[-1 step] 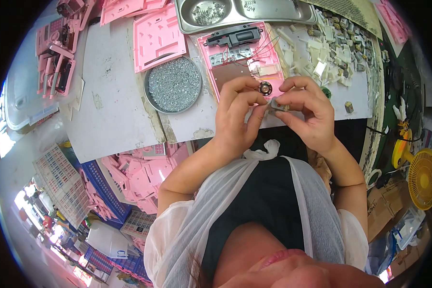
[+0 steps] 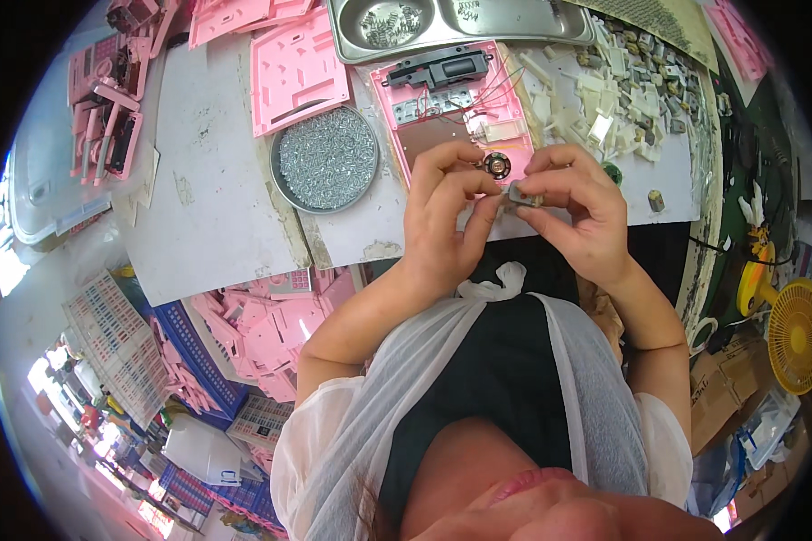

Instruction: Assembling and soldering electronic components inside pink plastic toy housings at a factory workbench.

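Your right hand (image 2: pixel 579 206) pinches a small grey part (image 2: pixel 517 194), thumb against fingers; your left hand's (image 2: pixel 448 212) fingertips bunch at its left end, contact unclear. Round speaker (image 2: pixel 496 165) just beyond, then pink casing (image 2: pixel 512 110); screw dish (image 2: pixel 276 167) left.

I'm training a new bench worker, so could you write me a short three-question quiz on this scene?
1. Multiple choice: what fills the round dish to the left of the pink casing?
A) red wires
B) small silvery pieces
C) loose white pieces

2. True or false: the yellow fan is on the left side of the picture.

3. Short answer: what do the fingers of the right hand pinch?

Key:
1. B.
2. False; the fan is on the right side.
3. A small grey part, too small to identify further.
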The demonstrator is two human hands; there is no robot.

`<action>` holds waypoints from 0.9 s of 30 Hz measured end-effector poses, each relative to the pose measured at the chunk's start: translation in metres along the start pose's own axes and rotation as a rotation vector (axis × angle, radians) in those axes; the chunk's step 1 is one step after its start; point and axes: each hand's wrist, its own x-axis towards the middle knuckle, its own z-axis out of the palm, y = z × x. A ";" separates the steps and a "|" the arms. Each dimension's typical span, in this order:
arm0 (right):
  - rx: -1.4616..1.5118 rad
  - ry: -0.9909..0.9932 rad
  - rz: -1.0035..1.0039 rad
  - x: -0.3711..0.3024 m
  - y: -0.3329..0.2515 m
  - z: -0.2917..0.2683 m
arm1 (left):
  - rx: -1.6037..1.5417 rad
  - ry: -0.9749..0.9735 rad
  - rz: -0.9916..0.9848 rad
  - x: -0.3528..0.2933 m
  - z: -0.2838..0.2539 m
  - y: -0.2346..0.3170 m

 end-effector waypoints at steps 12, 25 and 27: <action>-0.224 0.008 -0.148 0.006 0.014 -0.019 | 0.025 0.026 -0.051 0.017 -0.001 -0.002; -0.262 0.023 -0.035 0.019 0.004 -0.056 | 0.891 -0.168 0.167 0.089 0.019 -0.030; -0.196 0.028 0.046 0.025 0.003 -0.056 | 0.787 -0.114 0.198 0.084 0.016 -0.032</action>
